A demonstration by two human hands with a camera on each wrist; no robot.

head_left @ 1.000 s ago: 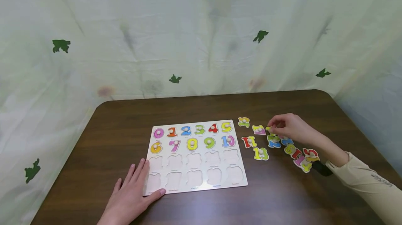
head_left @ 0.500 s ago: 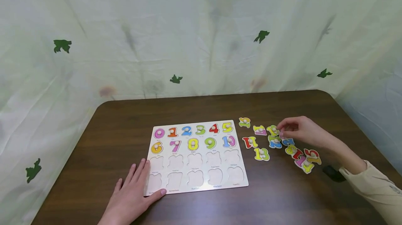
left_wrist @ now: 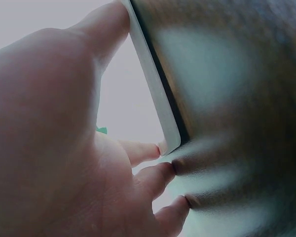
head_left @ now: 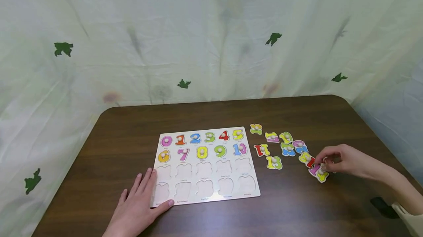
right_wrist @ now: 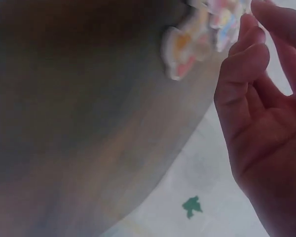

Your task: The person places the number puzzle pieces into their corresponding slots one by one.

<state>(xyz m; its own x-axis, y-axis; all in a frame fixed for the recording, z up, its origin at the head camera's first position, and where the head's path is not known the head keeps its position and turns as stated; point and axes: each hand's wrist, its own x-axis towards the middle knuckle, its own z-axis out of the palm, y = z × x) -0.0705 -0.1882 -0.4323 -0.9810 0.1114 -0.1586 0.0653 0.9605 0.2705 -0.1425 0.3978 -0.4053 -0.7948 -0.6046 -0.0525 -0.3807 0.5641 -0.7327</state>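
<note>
Flat and relaxed, the left hand (head_left: pixel 137 205) lies with straight fingers on the near left corner of the puzzle board (head_left: pixel 205 165) and holds nothing; in the left wrist view the fingertips (left_wrist: pixel 160 148) touch the white edge of the board, and the thumb lies along this edge. On the board, which lies flat on the brown table (head_left: pixel 211 114), the numbers zero to ten fill the two far rows, and the two near rows show only bare cut-outs. To the right of the board, the loose number pieces lie in a small group on the table: the red eleven (head_left: pixel 262 150) and the yellow thirteen (head_left: pixel 274 162) are closest to the board, and several more pieces lie further right, partly one over another. At the right end of this group the right hand (head_left: pixel 343 161) reaches with curled fingers to a red piece (head_left: pixel 325 164), near the pink and yellow piece (head_left: pixel 318 172). The hand covers most of the red piece, so I cannot tell if the fingers already pinch it or only touch it; the right wrist view is too blurred to help. Behind the table hangs a pale cloth (head_left: pixel 211 35) with green leaf shapes.
</note>
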